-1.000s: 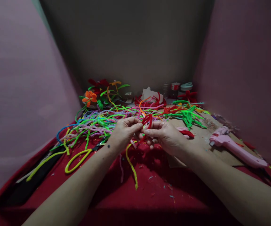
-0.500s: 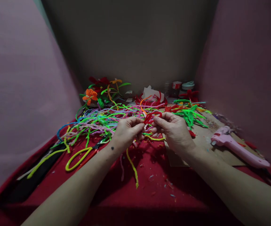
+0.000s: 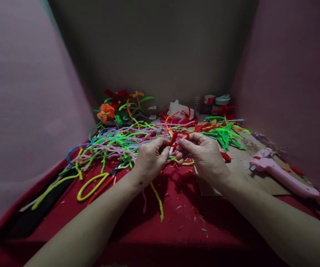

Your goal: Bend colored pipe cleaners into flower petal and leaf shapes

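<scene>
Between my two hands is a red pipe cleaner [image 3: 181, 138] bent into a loop. My left hand [image 3: 152, 155] pinches its left end between thumb and fingers. On the other side, my right hand [image 3: 201, 151] grips the loop's right end, fingers curled. Just behind and left of the hands lies a tangled heap of coloured pipe cleaners [image 3: 121, 141]. Scissors with yellow and red handles [image 3: 93, 188] rest beside my left forearm. To the right of my right hand are bundled green pipe cleaners [image 3: 226, 137].
A pink glue gun [image 3: 283, 174] lies on a cardboard sheet [image 3: 243, 178] at the right. Orange [image 3: 106, 112] and red pipe-cleaner flowers stand at the back left. Behind are a coil of red pipe cleaners [image 3: 165, 118] and a lidded bottle [image 3: 222, 100]. Scraps dot the red cloth [image 3: 173, 226].
My left hand has turned slightly, and its wrist has shifted right and down. The red loop has changed shape a little between the fingers. My right hand has barely moved.
</scene>
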A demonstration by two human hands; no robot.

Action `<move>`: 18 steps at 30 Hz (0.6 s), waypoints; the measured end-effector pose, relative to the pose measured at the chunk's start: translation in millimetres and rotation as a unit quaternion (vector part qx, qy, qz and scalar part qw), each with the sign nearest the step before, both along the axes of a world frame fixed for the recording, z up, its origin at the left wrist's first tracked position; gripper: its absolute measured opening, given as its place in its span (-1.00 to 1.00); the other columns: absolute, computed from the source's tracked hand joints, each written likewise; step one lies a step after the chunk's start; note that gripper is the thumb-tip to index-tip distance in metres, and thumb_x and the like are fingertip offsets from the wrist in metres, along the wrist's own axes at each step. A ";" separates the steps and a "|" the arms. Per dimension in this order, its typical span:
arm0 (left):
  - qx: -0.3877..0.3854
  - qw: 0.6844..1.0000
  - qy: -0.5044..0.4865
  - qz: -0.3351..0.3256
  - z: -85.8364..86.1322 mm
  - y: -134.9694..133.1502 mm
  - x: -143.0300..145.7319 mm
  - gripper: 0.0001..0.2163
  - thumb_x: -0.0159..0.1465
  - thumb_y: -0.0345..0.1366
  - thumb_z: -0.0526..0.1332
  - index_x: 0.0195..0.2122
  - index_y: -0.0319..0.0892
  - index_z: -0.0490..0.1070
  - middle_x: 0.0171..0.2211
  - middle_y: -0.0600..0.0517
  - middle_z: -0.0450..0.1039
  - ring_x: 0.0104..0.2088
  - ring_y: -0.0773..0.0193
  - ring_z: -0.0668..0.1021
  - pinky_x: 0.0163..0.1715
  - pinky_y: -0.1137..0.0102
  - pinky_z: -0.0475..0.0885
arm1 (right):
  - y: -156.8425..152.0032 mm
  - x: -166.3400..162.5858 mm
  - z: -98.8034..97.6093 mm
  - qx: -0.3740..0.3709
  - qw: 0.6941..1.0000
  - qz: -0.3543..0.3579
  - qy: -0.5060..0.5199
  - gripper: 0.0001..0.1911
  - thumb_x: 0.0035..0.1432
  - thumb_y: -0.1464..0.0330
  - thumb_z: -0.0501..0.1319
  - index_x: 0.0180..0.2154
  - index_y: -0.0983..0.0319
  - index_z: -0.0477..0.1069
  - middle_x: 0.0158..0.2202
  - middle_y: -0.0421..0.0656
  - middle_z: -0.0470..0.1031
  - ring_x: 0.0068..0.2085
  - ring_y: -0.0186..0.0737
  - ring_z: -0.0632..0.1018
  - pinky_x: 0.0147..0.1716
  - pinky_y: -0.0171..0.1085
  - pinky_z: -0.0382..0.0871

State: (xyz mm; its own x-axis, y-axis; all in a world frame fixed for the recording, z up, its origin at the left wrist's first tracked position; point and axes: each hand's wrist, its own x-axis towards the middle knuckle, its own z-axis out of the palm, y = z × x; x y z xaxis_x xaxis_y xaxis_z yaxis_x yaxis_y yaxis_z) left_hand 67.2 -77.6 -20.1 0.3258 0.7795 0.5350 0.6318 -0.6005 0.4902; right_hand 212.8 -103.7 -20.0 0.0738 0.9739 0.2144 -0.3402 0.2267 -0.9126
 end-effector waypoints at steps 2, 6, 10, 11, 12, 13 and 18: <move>0.042 0.999 0.033 0.000 -0.4 -1.1 0.1 -0.84 0.18 -0.34 0.08 -0.33 -0.19 0.44 -0.47 0.02 0.48 -0.49 0.36 0.47 -0.45 0.51 0.33 | -0.5 -0.7 -1.2 0.005 1.000 0.004 -0.002 -0.77 -0.09 0.32 0.29 -0.53 0.26 0.26 -0.61 -0.26 0.43 -0.61 -0.33 0.49 -0.67 -0.37 0.43; 0.061 0.997 0.047 -0.002 -1.4 -2.6 1.0 -0.84 0.18 -0.37 0.06 -0.32 -0.18 0.43 -0.45 0.03 0.49 -0.47 0.35 0.49 -0.42 0.51 0.32 | -1.9 -2.3 -1.4 0.011 0.999 0.021 -0.033 -0.82 -0.07 0.34 0.27 -0.52 0.27 0.31 -0.63 -0.27 0.40 -0.60 -0.37 0.47 -0.63 -0.38 0.41; 0.030 0.999 0.036 0.016 0.5 -3.0 1.8 -0.86 0.16 -0.37 0.08 -0.34 -0.20 0.42 -0.48 0.03 0.48 -0.50 0.36 0.48 -0.47 0.51 0.31 | -0.8 -3.4 -2.7 -0.006 0.998 0.032 -0.053 -0.85 -0.10 0.36 0.28 -0.49 0.28 0.33 -0.58 -0.25 0.42 -0.58 -0.37 0.47 -0.59 -0.36 0.40; 0.020 0.999 0.029 0.015 1.0 -3.0 1.9 -0.86 0.16 -0.37 0.08 -0.34 -0.20 0.42 -0.48 0.04 0.48 -0.51 0.36 0.48 -0.47 0.51 0.31 | -0.4 -3.4 -3.5 -0.010 0.998 0.024 -0.058 -0.84 -0.10 0.35 0.28 -0.49 0.27 0.33 -0.58 -0.25 0.42 -0.58 -0.36 0.47 -0.59 -0.36 0.40; 0.009 1.000 0.022 0.012 1.2 -2.9 1.8 -0.86 0.17 -0.36 0.08 -0.34 -0.20 0.42 -0.49 0.04 0.48 -0.51 0.36 0.47 -0.47 0.51 0.31 | 0.0 -3.2 -4.4 -0.010 0.998 0.013 -0.067 -0.84 -0.08 0.34 0.27 -0.49 0.27 0.33 -0.59 -0.25 0.41 -0.59 -0.36 0.46 -0.59 -0.35 0.40; 0.000 1.000 0.015 0.009 1.3 -2.8 1.7 -0.86 0.17 -0.35 0.08 -0.33 -0.20 0.42 -0.49 0.05 0.48 -0.51 0.36 0.47 -0.47 0.51 0.31 | 0.1 -3.0 -5.2 -0.003 0.997 0.000 -0.081 -0.84 -0.06 0.33 0.25 -0.49 0.27 0.32 -0.61 -0.26 0.40 -0.60 -0.37 0.44 -0.60 -0.35 0.39; 0.026 0.999 0.028 0.008 -0.4 -3.7 1.9 -0.87 0.17 -0.36 0.09 -0.32 -0.19 0.42 -0.46 0.03 0.49 -0.48 0.35 0.48 -0.45 0.50 0.31 | -2.8 -2.5 -6.9 0.033 0.987 -0.058 -0.148 -0.86 -0.02 0.32 0.23 -0.50 0.27 0.36 -0.63 -0.27 0.38 -0.62 -0.39 0.40 -0.61 -0.38 0.35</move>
